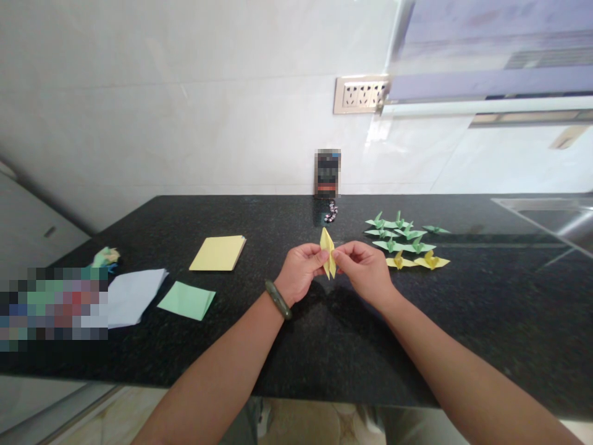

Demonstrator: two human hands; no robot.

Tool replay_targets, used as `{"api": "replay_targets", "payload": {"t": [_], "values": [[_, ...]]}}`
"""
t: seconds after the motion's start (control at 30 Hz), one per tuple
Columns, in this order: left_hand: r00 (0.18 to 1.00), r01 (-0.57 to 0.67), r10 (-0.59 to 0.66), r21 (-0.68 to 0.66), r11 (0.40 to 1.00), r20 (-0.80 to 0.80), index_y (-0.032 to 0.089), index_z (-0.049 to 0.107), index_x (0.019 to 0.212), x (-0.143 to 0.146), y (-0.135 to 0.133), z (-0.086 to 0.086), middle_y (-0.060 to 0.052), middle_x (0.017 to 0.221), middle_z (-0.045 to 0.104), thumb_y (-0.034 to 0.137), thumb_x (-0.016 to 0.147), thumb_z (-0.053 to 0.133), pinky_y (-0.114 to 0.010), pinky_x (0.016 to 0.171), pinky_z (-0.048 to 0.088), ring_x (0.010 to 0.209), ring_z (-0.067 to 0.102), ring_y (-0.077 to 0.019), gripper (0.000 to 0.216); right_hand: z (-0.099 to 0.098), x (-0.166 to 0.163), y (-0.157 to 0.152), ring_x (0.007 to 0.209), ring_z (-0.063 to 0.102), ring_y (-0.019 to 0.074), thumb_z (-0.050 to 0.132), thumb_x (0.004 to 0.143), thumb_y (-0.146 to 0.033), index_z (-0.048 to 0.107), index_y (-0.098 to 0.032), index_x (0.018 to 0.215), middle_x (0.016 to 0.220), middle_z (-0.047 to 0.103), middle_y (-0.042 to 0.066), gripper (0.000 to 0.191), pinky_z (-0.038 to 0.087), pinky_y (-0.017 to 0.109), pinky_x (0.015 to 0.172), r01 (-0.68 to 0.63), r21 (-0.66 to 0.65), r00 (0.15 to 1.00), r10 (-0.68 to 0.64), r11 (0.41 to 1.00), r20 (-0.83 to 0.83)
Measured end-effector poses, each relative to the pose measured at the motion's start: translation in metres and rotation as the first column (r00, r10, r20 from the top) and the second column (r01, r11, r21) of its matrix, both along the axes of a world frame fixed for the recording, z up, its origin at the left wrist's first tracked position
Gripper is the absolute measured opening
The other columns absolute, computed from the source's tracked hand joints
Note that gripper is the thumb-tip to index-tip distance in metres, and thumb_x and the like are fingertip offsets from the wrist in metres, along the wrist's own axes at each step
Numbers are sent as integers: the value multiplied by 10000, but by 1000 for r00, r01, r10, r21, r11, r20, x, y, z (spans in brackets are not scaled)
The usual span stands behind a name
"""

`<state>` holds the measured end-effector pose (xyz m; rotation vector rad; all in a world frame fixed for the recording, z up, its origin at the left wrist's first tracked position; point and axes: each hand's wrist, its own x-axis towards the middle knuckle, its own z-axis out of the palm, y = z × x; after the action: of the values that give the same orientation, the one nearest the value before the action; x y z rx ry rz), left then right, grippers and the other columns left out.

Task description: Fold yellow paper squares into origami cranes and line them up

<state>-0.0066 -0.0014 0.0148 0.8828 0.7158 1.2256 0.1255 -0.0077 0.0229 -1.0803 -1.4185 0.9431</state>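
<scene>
Between both hands, above the dark countertop, is a yellow folded paper (327,246), slim and diamond-shaped with a point up and split points below. My left hand (301,269) pinches its left side between thumb and fingers; a dark green bangle circles that wrist. On the other side, my right hand (365,270) pinches the paper's right edge, fingers closed. To the right of my hands sit several green paper cranes (391,245) in rows, with a yellow paper crane (432,261) and another yellow one nearest me.
A yellow paper stack (217,253) and green paper sheets (186,301) lie left on the black countertop (296,364). White paper (134,298) is farther left, beside a blurred-out item. A pixelated phone-like object (327,173) leans against the wall; a sink (556,219) is at right.
</scene>
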Motion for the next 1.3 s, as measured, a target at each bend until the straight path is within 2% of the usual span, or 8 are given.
{"api": "replay_targets", "payload": {"t": [0.3,0.53,0.73,0.83,1.03,1.13,1.23,1.3], "values": [[948,-88,142,194,977,-284,126,575,658,-2,0,2,28,543,558,356,649,686,-195,490,378,483,474,-68,256,-4,-2,1,488,529,110,631,710,-335,640,-138,688,576,623,17,198,440,241,491,-22,-3,1000,22,1000,-21],[912,-68,167,265,962,-374,142,542,739,1,-3,0,23,597,544,346,734,592,-212,509,390,529,491,-90,211,3,-1,0,507,556,111,646,687,-354,648,-140,665,571,637,16,215,462,246,531,-91,-61,988,82,994,-133],[794,-51,261,368,928,-548,138,545,685,1,-7,2,15,555,527,415,754,566,-210,478,353,495,444,-85,286,0,0,3,501,512,97,684,665,-374,618,-150,702,585,599,-8,235,432,233,503,-149,-41,980,142,988,-143],[785,-26,244,362,932,-570,138,546,651,1,-6,0,18,542,520,400,752,570,-208,474,344,488,433,-81,282,-1,2,5,488,484,88,697,650,-369,609,-151,643,562,575,-16,235,406,230,494,-157,-40,977,150,987,-150],[839,76,83,265,961,-539,117,622,726,4,-6,-1,-21,671,626,291,722,609,-228,587,417,602,537,-105,174,0,4,7,451,471,81,724,623,-326,590,-156,544,499,567,-22,231,380,225,465,-95,-80,970,75,992,-232],[843,103,50,251,963,-535,116,643,714,5,-7,-1,-31,676,646,280,744,585,-233,615,433,620,562,-110,176,1,5,8,435,490,82,731,620,-327,597,-157,574,509,590,-21,222,392,224,456,-179,-116,948,140,977,-286],[836,124,24,231,965,-549,115,650,691,5,-8,1,-37,660,653,273,756,570,-229,594,439,592,567,-106,189,2,9,10,445,512,87,743,612,-324,620,-148,621,527,603,-16,215,386,219,450,-320,-148,925,274,936,-265],[826,145,-4,207,968,-563,111,656,688,5,-9,2,-38,644,651,265,752,573,-228,580,442,573,568,-106,186,2,11,11,450,516,88,747,612,-308,623,-142,616,520,599,-16,207,377,215,447,-368,-148,915,329,918,-235]]}}
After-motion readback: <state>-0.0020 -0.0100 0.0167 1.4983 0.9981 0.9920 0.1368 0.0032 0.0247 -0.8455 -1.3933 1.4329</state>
